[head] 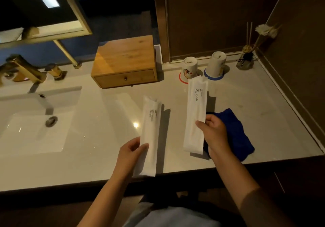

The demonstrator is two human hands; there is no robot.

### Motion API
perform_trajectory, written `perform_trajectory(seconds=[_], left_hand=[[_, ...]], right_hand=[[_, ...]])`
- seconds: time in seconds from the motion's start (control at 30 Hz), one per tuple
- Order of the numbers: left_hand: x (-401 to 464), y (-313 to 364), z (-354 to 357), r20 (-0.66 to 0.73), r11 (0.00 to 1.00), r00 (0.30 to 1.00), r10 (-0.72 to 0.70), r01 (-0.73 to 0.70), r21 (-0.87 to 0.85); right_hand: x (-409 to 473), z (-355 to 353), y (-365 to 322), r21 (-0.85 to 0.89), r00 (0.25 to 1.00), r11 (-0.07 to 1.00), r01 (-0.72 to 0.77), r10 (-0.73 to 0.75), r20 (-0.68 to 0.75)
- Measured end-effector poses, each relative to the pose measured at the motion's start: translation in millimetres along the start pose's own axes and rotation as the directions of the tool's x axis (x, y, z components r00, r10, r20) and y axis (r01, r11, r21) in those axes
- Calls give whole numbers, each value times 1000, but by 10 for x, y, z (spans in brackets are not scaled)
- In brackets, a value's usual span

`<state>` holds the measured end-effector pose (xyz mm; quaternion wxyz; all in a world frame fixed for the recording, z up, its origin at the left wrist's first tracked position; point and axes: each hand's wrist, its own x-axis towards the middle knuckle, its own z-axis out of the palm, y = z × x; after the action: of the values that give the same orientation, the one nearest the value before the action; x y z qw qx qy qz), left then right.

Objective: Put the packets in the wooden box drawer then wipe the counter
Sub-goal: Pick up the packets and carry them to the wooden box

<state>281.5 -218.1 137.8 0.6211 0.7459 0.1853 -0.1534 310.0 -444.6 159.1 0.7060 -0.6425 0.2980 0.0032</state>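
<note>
While both forearms reach up from the bottom of the frame, each hand holds one long white packet above the counter (98,156). At lower centre, the left hand (131,154) pinches the left packet (151,131) near its lower end, thumb on the front and fingers behind it; the packet's bottom end hangs past the counter's front edge, and its print reads "BRUSHING TEETH", part of it blurred. Right of centre, the right hand (213,133) grips the right packet (196,114) along its right edge, thumb across the front, the other fingers hidden behind; the same words show clearly near its top. That packet's upper end covers part of the red-rimmed cup (189,68), which stands upside down at the back of the counter beside a blue-rimmed cup (216,64), also upturned. A blue cloth (235,135) lies crumpled on the counter at right, partly hidden behind the right hand and wrist. At upper centre the box (124,61) sits against the back, its drawer (124,78) shut, with a small knob on the front. A white object behind the box's right side is mostly hidden. At left, the sink (35,121) and gold tap (22,70) are cut off by the frame edge. A reed diffuser (246,59) stands in the dim upper-right corner, its details hard to make out. Glare marks the counter between the packets.
</note>
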Motion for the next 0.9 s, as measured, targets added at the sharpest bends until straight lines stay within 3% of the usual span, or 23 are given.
perform_trajectory(seconds=[0.17, 0.33, 0.5, 0.67, 0.8, 0.9], left_hand=[[554, 375, 143, 58, 997, 998, 25, -30, 74], [1002, 670, 347, 231, 970, 973, 18, -73, 233], [1463, 940, 485, 417, 875, 907, -53, -159, 457], [1830, 1192, 667, 545, 776, 836, -58, -306, 551], [2004, 1212, 758, 594, 673, 805, -18, -429, 602], [2020, 1161, 796, 590, 593, 805, 58, -504, 628]], right_hand=[[192, 251, 38, -16, 994, 997, -70, 68, -87], [322, 420, 59, 60, 972, 989, -135, 143, -186], [391, 592, 82, 183, 910, 975, -123, 184, -370], [552, 710, 53, 262, 870, 958, -118, 227, -438], [663, 708, 123, 236, 901, 948, -216, 286, -325], [625, 679, 154, 105, 939, 961, -254, 271, -210]])
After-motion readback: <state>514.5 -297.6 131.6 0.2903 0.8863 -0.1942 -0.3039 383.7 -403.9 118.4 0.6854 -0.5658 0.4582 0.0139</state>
